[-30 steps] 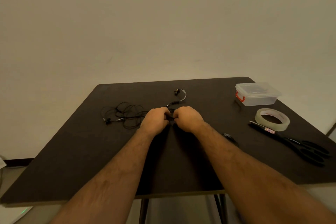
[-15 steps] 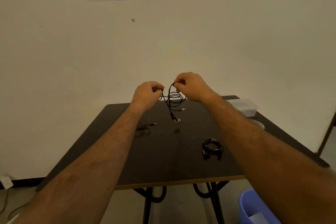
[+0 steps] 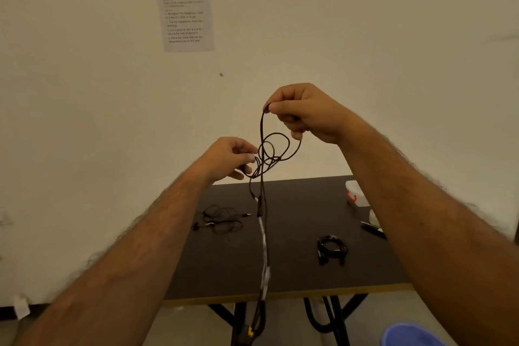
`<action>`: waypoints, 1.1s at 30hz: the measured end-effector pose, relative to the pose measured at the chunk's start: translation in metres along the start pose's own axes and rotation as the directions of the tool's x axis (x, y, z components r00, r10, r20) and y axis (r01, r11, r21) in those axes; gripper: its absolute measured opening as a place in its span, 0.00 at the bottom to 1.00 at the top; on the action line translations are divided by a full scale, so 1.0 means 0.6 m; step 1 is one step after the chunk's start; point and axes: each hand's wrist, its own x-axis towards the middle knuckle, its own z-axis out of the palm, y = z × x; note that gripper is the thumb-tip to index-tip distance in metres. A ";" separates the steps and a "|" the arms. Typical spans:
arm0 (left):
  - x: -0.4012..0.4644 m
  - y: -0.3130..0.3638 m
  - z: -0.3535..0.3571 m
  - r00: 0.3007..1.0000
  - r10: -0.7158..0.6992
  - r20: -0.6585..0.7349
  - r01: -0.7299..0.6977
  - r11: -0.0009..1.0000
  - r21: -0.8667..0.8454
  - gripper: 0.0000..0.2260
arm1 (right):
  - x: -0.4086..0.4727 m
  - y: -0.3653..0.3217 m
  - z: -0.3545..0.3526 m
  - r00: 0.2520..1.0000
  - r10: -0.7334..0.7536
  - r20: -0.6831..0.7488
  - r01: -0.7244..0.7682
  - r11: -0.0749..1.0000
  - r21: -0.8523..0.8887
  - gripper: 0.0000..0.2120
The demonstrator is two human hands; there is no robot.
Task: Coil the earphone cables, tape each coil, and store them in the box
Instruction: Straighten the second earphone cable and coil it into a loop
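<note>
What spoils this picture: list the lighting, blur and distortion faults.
Head view: dim, yellowish light; wide-angle stretch swells both forearms at the edges; the printed paper notice on the wall is too soft to read; the thin black earphone cable stays fairly sharp.

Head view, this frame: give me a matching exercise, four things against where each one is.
Things:
1. tangled earphones
2. coiled cable
3. held cable
4. box

Places:
A. far right of the table, partly behind the right forearm
B. in the air, pinched by the left hand and the right hand
C. on the table, left of the hanging cable
D. on the table, right of the hanging cable

Pairs: 1-C, 2-D, 3-B, 4-A
</note>
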 end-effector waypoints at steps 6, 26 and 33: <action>-0.032 0.043 0.007 0.998 0.025 0.050 -0.018 0.990 -0.138 0.11 | -0.008 -0.020 0.016 0.993 0.046 0.105 -0.026 0.983 -0.183 0.07; -0.084 0.050 -0.014 0.879 0.086 0.469 0.161 0.872 -0.462 0.13 | -0.014 0.001 0.011 0.980 -0.081 -0.183 -0.116 0.513 -0.851 0.09; -0.048 0.049 0.018 0.949 0.151 -0.278 -0.193 0.972 -0.131 0.12 | -0.013 -0.024 0.028 0.997 -0.033 -0.070 0.005 0.929 -0.370 0.06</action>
